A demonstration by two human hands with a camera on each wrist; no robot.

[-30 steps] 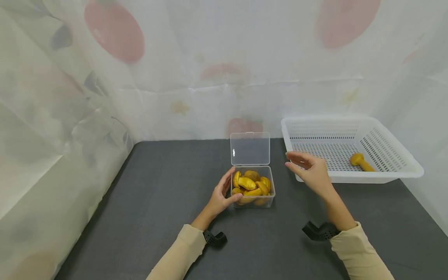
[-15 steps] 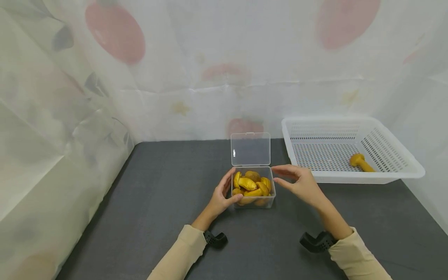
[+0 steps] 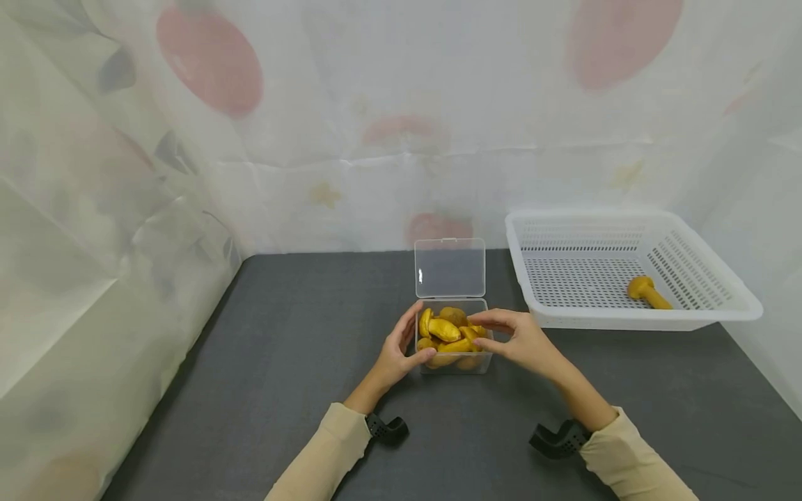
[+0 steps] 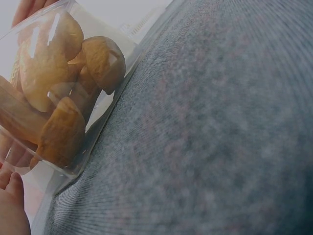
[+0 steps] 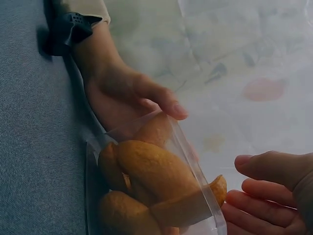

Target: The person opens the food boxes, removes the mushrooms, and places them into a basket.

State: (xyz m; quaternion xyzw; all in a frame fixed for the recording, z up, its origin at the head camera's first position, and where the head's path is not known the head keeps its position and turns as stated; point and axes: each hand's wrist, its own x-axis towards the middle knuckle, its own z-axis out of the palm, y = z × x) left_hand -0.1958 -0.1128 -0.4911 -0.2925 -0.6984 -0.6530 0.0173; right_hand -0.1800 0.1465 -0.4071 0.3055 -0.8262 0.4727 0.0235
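A small clear plastic box (image 3: 454,362) stands on the dark table with its hinged lid (image 3: 450,268) raised at the back. Several yellow-brown mushrooms (image 3: 445,330) fill it, some also seen through its wall in the left wrist view. My left hand (image 3: 396,351) grips the box's left side, thumb over the front rim and fingers along the far side. Over the right part of the box is my right hand (image 3: 520,341), thumb and fingers apart. In the right wrist view its fingertips are close to a mushroom (image 5: 219,190) sticking up past the rim; contact is unclear.
A white perforated basket (image 3: 626,316) stands at the back right, with one yellow mushroom (image 3: 648,292) lying inside. Printed curtains (image 3: 351,90) hang behind the table (image 3: 301,320) and at both sides.
My right hand has moved left, from beside the basket's front left corner to above the right side of the box. The left hand and the box have stayed in place.
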